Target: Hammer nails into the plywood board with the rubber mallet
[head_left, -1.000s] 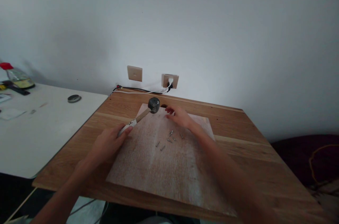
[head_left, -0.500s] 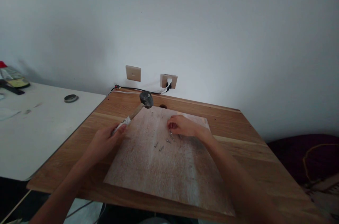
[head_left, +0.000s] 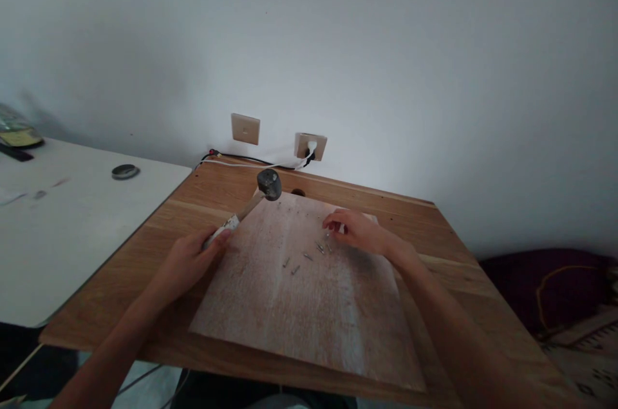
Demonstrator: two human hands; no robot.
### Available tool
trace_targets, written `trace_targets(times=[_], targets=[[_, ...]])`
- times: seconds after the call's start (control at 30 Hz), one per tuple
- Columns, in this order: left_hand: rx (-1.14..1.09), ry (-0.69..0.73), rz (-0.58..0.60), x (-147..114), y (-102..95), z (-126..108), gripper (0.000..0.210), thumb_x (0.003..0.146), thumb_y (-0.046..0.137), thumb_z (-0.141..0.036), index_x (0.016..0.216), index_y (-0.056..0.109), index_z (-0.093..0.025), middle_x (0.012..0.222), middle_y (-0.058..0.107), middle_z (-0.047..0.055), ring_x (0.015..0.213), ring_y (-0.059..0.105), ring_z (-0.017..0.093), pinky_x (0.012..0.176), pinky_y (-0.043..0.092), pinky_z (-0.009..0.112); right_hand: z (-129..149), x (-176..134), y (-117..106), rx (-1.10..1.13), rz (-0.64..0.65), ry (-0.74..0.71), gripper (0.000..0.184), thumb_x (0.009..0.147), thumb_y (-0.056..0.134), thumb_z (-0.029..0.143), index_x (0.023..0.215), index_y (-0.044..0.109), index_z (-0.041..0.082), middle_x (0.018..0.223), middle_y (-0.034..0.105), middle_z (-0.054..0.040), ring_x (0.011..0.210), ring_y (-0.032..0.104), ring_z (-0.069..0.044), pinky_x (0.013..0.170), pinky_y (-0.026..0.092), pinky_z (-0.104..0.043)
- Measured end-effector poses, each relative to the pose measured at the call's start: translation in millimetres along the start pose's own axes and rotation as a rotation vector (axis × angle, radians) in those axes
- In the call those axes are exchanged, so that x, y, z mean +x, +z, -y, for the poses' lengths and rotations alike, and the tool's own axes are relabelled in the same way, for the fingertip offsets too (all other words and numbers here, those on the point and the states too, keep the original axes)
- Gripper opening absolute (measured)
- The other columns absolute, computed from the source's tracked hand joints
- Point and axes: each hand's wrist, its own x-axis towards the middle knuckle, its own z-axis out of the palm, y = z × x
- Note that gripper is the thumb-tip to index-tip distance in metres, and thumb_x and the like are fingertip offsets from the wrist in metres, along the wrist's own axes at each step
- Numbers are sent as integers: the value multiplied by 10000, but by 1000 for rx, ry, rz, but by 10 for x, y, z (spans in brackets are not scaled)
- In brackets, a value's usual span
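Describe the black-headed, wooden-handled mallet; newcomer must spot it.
Start at the brown wooden table, then the pale rectangular board on it. Near the board's left edge, the bare left hand holds the black-headed, wooden-handled mallet. It is far bigger and darker than the small silvery fasteners nearby.

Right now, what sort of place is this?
Likely a room at home serving as a makeshift work spot: a mallet in the left hand at a wooden table, a wall socket in use behind, a bottle on the white table.

You can cross the board [head_left: 290,312] at its near half; nails [head_left: 308,257] dot its middle, the mallet head [head_left: 269,184] blocks its far left.
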Motion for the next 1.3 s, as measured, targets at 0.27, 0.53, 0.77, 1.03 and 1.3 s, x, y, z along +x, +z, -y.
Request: trace_targets(times=[0.27,0.53,0.77,1.03,1.3], targets=[[-26,10,28,9,43,-77,556,904,377,-656,917,730,-226,905,794,61,838,730,291,782,515,327,-56,79,134,-85,43,-18,145,810,622,80,883,730,144,904,700,-85,775,623,-175,729,451,-273],[-49,11,-6,12,93,-25,547,900,382,-663,890,709,-224,808,763,49,770,714,268,738,509,311,89,661,152,47,-189,-28,223,829,589,32,961,738,134,903,729,-70,793,651,-164,763,469,-261],[-61,8,-12,-11,82,-27,544,912,372,-659,847,697,-227,752,736,41,724,688,252,713,500,305,235,1084,282,-286,-81,-135,196,879,601,67,915,783,129,980,717,-134,887,663,-205,793,444,-272],[-91,10,-16,-14,108,-1,533,903,399,-662,885,706,-226,835,768,53,786,707,263,747,506,310,327,1146,295,-278,-60,-117,268,872,572,24,1058,745,111,971,754,-130,895,693,-199,810,458,-261],[-83,12,8,-18,73,-114,560,928,378,-655,914,725,-216,828,771,60,787,714,277,767,518,321,175,1063,464,99,-251,32,311,852,669,74,1155,646,145,889,758,-57,772,692,-149,738,493,-244]])
